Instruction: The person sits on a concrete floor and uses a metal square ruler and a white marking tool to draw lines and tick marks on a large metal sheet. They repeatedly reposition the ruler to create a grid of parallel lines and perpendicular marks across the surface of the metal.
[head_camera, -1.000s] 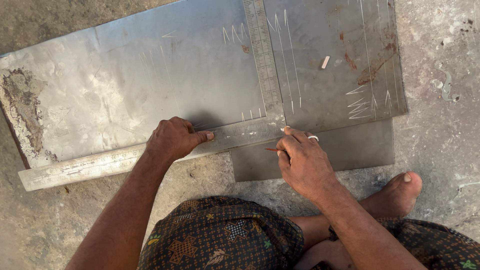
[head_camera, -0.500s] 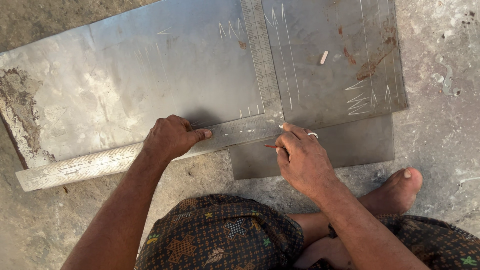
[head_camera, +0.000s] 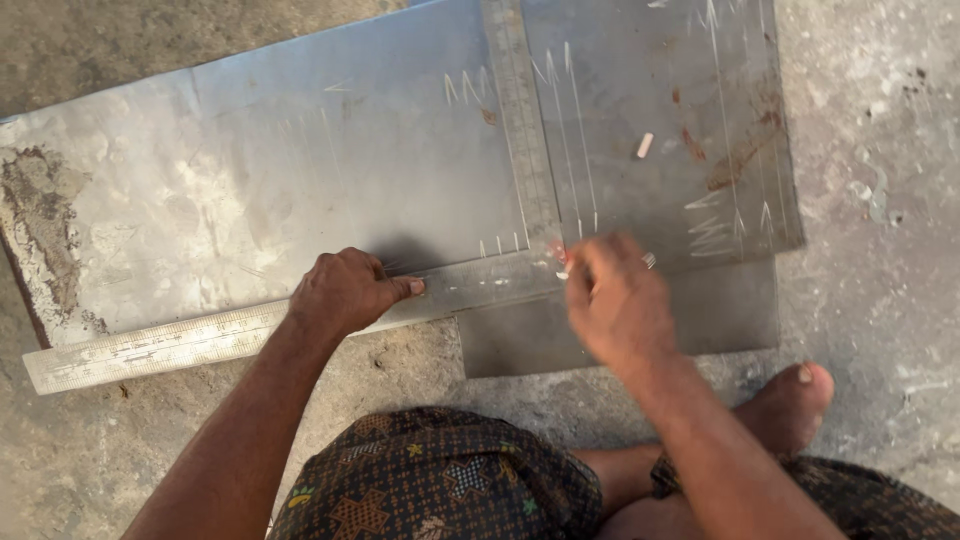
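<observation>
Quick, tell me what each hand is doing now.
Left hand: pressed on the steel square, not gripping.
Right hand: blurred; grip cannot be told.

Rough grey concrete floor, metal sheet flat on it, smaller sheet partly under its near edge, steel square with one end reaching onto the floor, bare foot beside the sheets

**Both hands down, arms reaching forward**

My left hand lies knuckles up, fingers curled, forefinger stretched out to the right. My right hand is blurred, fingers bunched as if pinching. Both forearms reach away from my knees, and my bare foot sits near right.
</observation>
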